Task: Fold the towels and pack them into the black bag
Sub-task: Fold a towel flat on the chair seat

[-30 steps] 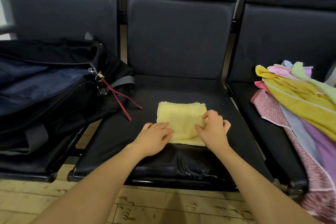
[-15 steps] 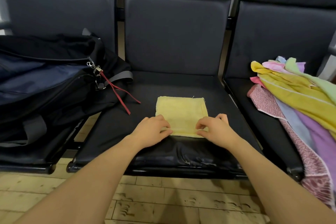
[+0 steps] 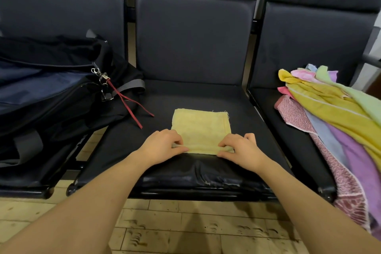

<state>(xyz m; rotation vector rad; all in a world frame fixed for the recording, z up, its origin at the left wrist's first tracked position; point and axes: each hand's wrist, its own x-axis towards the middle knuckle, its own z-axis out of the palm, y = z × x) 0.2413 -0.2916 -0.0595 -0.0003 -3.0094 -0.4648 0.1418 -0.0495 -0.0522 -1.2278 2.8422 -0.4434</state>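
While both hands work at the near edge of the folded pale-yellow towel (image 3: 201,130), the left hand (image 3: 162,145) pinches that edge at its left corner, thumb below and fingers curled over the top. The right hand (image 3: 240,148) does the same at the right corner, its fingers curled round a small raised roll of cloth. Between the two hands the near edge is lifted slightly off the seat, while the rest of the towel lies flat as a rough square, loose threads showing at its far right corner.

It rests on the middle seat (image 3: 206,97) of a row of dark padded chairs, toward the front of the cushion.

On the seat to the left lies the black bag (image 3: 51,97), slumped on its side with its zip open and a dark blue lining showing; a red strap (image 3: 127,102) hangs from its metal zip pulls onto the middle seat, near the towel but apart from it.

On the right seat, well apart from the hands, a pile of unfolded towels (image 3: 334,113) in yellow, green, pink, lilac, pale blue and patterned red spills over the front edge toward the pale wooden floor (image 3: 185,229).
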